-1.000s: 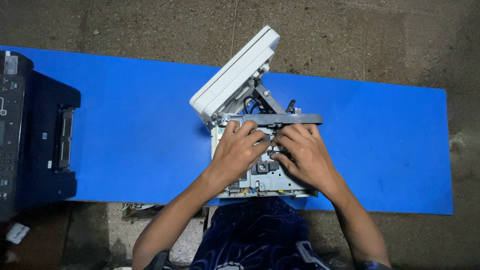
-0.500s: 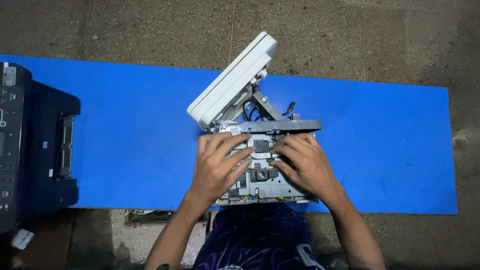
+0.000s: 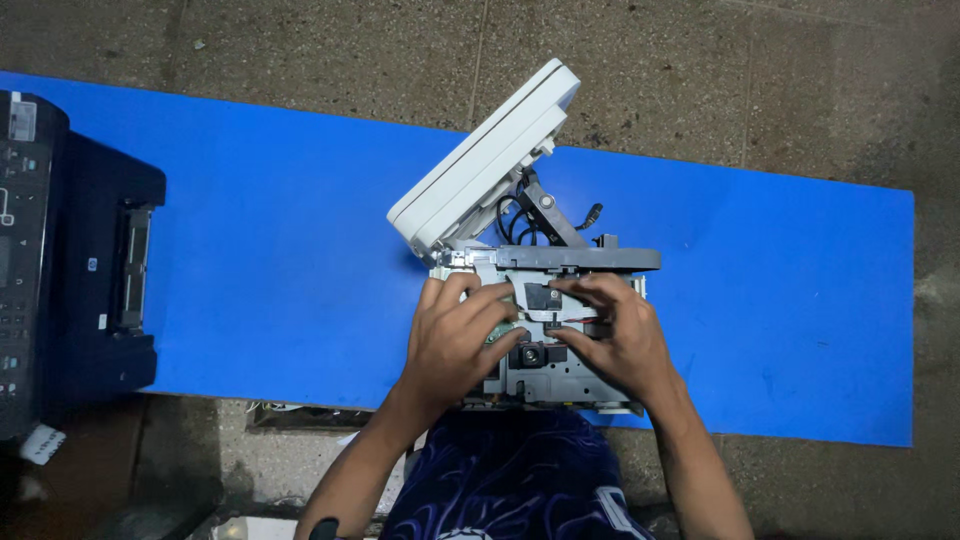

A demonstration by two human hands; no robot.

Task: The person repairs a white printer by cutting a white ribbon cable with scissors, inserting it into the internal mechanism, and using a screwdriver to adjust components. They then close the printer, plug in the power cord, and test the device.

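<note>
Grey unit: opened printer chassis [image 3: 560,370] at the blue mat's [image 3: 280,250] near edge, long axis crosswise, white lid [image 3: 485,160] tilted up behind.
Left hand [image 3: 455,345]: fingers curled onto its inner parts.
Right hand [image 3: 615,335]: likewise, equally near; grip unclear.
Aside: black printer [image 3: 70,260], left end.

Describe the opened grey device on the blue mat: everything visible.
The opened device is a stripped printer-like unit: a bare grey metal chassis with small black parts and screw holes, a dark grey bar across its far edge, black cables behind. Its pale grey plastic lid is tilted up to the left on a hinge arm. It sits on the blue mat, the left hand and right hand pressing on its top.
</note>
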